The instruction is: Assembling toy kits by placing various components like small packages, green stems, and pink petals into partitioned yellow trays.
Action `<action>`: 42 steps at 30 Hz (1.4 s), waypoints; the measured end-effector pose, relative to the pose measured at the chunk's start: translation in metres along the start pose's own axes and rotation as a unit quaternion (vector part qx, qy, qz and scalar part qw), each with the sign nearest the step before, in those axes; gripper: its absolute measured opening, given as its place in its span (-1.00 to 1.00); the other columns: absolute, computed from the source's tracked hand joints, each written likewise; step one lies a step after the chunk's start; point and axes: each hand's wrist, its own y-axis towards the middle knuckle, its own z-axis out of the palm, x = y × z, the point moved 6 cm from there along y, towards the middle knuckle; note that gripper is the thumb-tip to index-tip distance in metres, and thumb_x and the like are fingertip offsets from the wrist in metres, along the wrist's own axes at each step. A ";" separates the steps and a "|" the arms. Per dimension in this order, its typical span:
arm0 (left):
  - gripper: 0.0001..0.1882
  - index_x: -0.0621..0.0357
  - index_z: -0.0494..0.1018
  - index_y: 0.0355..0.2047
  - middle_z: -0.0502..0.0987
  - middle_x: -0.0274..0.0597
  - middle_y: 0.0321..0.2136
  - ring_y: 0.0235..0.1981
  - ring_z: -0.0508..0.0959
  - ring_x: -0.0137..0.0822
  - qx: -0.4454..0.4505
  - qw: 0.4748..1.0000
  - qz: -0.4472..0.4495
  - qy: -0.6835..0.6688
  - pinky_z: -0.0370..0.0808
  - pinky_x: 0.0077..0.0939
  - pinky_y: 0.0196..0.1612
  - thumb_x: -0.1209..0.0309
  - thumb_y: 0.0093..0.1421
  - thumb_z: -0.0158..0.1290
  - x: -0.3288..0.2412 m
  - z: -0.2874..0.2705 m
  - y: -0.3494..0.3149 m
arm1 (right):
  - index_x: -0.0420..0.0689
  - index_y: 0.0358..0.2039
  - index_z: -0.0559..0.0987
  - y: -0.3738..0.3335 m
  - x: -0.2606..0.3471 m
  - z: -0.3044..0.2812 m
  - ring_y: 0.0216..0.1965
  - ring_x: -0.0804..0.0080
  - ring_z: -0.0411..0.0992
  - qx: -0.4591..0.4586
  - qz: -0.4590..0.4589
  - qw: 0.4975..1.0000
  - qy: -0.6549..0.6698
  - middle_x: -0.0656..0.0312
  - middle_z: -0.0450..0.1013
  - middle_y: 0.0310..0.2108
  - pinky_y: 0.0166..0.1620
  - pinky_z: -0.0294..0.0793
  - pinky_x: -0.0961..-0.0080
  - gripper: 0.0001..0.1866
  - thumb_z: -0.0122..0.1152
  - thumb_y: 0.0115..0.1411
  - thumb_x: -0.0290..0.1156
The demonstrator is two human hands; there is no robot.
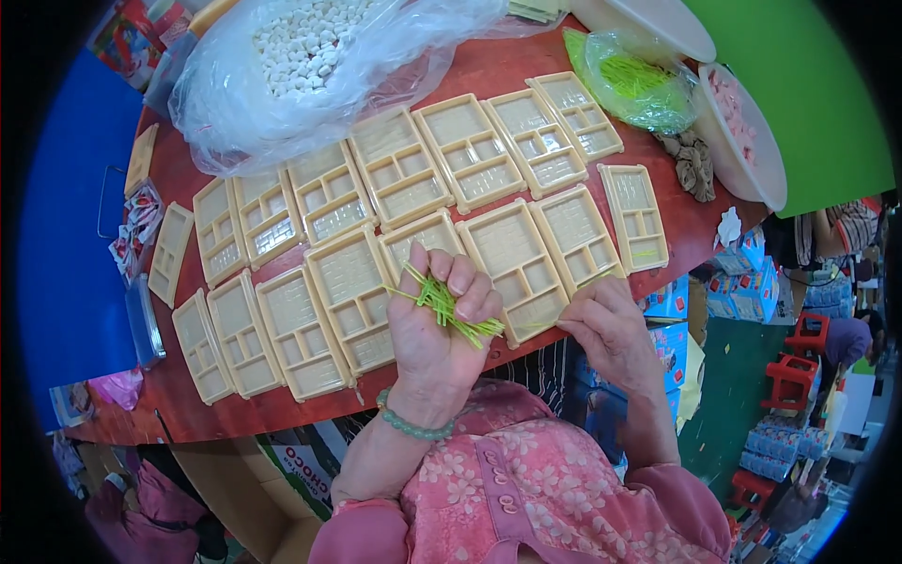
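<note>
My left hand [427,352], palm up with a green bead bracelet at the wrist, is closed around a loose bunch of thin bright-green sticks [440,303]. My right hand [615,338] pinches at the front edge of a cream compartment tray [504,235]. A thin yellow-green stick [537,325] shows at its fingertips, over the tray's lower compartment. Beside it, another cream tray [573,221] reaches up to my right fingers. In the rightmost tray [631,202], green sticks lie in the lowest compartment.
Several more cream trays [399,160] stand in two rows on the red table [489,66]. Behind them sits a plastic bag of small white pieces [310,47]. At the back right are a bag of green sticks [634,77], a crumpled cloth [691,164] and a white bowl of pink pieces [766,155].
</note>
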 end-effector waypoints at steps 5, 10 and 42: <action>-0.61 0.04 0.26 -0.54 0.30 -0.30 -0.62 -0.65 0.26 -0.41 0.001 1.000 -0.011 -0.002 0.22 -0.51 -0.53 0.10 0.37 -0.22 0.003 -0.007 -0.001 | -0.17 -0.42 0.56 0.005 0.007 0.000 -0.34 0.25 0.35 -0.019 0.003 0.999 -0.043 0.21 0.38 -0.44 -0.24 0.28 0.40 -0.85 0.31 -0.06 -0.53; -0.59 0.04 0.25 -0.55 0.30 -0.28 -0.62 -0.66 0.26 -0.39 0.000 1.000 -0.013 -0.010 0.22 -0.50 -0.53 0.08 0.37 -0.23 0.003 -0.008 -0.002 | -0.14 -0.39 0.57 0.007 0.030 0.004 -0.37 0.30 0.35 -0.062 -0.029 0.998 -0.008 0.24 0.40 -0.44 -0.27 0.27 0.41 -0.81 0.35 -0.07 -0.49; -0.62 0.03 0.25 -0.56 0.28 -0.33 -0.64 -0.70 0.23 -0.47 0.029 0.990 0.105 -0.087 0.19 -0.56 -0.58 0.14 0.36 -0.21 -0.076 -0.008 -0.040 | -0.15 -0.43 0.47 0.037 0.056 0.041 -0.38 0.25 0.35 0.035 -0.113 0.992 -0.035 0.22 0.39 -0.46 -0.19 0.26 0.37 -0.86 0.25 -0.03 -0.58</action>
